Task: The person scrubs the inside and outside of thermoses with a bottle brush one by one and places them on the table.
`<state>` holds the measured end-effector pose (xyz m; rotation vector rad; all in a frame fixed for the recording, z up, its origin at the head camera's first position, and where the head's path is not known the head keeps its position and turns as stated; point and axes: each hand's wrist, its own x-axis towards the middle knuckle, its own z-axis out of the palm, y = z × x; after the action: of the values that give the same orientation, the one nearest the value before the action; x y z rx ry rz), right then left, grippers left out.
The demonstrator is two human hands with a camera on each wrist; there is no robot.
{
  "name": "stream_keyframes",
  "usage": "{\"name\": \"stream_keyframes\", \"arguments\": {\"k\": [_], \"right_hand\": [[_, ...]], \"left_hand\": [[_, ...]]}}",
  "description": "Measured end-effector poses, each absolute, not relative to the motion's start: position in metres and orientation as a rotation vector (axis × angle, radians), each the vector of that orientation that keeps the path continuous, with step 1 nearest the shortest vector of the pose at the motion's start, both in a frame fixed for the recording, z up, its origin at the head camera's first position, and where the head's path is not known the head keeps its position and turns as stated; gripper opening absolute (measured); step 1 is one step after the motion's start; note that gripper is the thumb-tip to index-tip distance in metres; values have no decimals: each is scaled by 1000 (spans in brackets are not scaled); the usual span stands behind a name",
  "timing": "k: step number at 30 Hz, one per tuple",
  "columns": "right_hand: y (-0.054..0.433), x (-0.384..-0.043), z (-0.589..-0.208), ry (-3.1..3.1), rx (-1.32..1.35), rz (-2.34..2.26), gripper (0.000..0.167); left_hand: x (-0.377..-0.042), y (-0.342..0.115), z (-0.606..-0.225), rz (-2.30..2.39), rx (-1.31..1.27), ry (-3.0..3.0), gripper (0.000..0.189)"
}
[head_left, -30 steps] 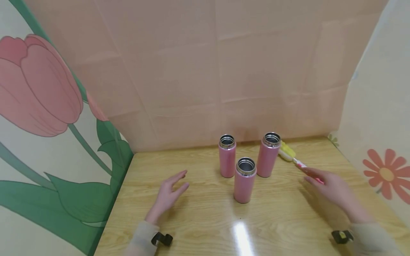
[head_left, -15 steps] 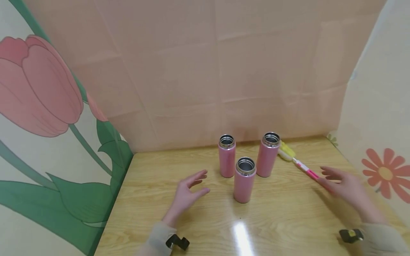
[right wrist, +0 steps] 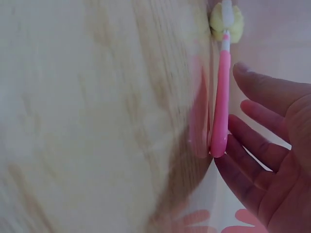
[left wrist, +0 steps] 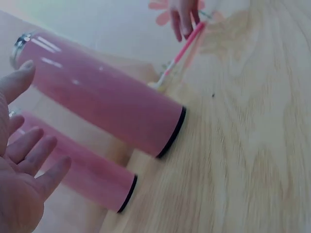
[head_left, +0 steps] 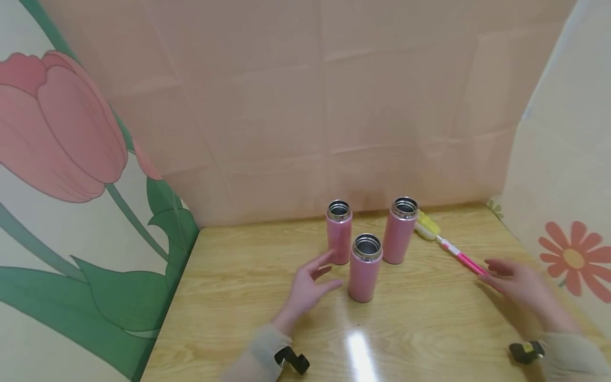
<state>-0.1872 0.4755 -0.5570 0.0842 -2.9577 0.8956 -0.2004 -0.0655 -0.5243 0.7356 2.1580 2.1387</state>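
Three pink bottles with bare steel mouths stand upright on the wooden table: a front bottle [head_left: 364, 278], a back-left bottle [head_left: 339, 241] and a back-right bottle [head_left: 399, 236]. My left hand [head_left: 307, 289] is just left of the front bottle, thumb and fingers spread, overlapping the foot of the back-left one in the head view. A bottle brush [head_left: 470, 263] lies at the right, its yellow-and-white sponge head [head_left: 428, 225] partly behind the back-right bottle. My right hand [head_left: 520, 286] is at its pink handle end; in the right wrist view the fingertips [right wrist: 233, 124] reach beside the handle, thumb apart.
The wooden tabletop [head_left: 248, 276] meets a pink-beige sheet [head_left: 267, 132] hanging at the back. A wall with a painted tulip [head_left: 71, 127] borders the left, and one with an orange flower [head_left: 573, 258] borders the right. Both wrists wear black camera mounts.
My left hand has moved right, up to the bottles. My right hand has slid back along the brush handle toward its end, uncovering more of it. Bottles and brush stay in place.
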Motion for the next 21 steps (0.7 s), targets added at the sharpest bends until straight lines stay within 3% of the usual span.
{"name": "stream_keyframes", "arguments": {"k": [8, 21], "right_hand": [[479, -189, -560, -3024, 59, 876, 72], [482, -195, -565, -3051, 3, 847, 72]], "left_hand": [[-200, -39, -527, 2025, 639, 2162, 82], [-206, -20, -544, 2044, 573, 2160, 79]]}}
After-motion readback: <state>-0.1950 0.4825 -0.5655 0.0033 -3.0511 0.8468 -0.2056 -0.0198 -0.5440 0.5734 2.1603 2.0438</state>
